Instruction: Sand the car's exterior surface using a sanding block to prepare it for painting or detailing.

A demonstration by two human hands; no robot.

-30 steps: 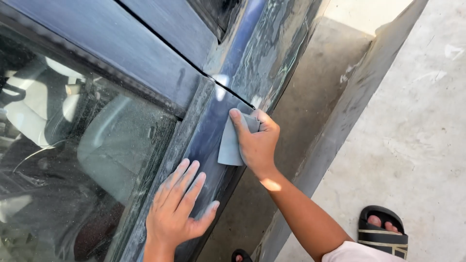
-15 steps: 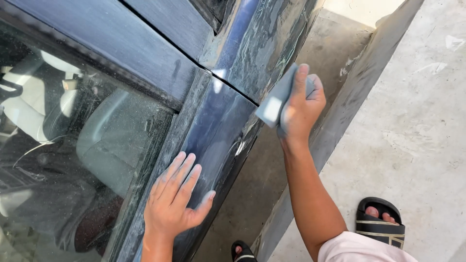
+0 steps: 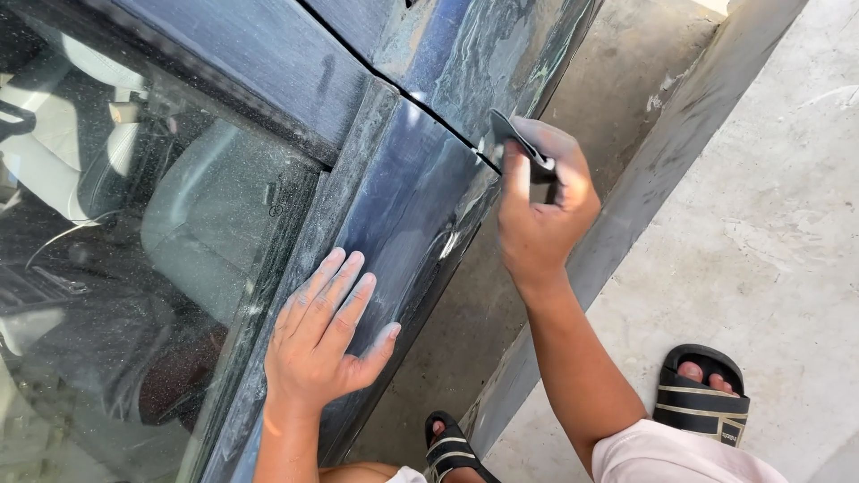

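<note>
Grey sanding pad [image 3: 523,143] gripped, right hand [image 3: 541,210] shifted lower | left hand [image 3: 322,335] stays flat, open on door panel [image 3: 403,206]

An outdoor car-repair yard: a sanded, dusty car door [image 3: 394,206] (dark blue) above bare concrete ground [image 3: 769,233].

Left hand [image 3: 320,344] flat, palm down, fingers together and pointing up-right, thumb splayed out. Right hand [image 3: 540,207] raised, fingers curled in a pinch grip, forearm extended from lower right.
</note>
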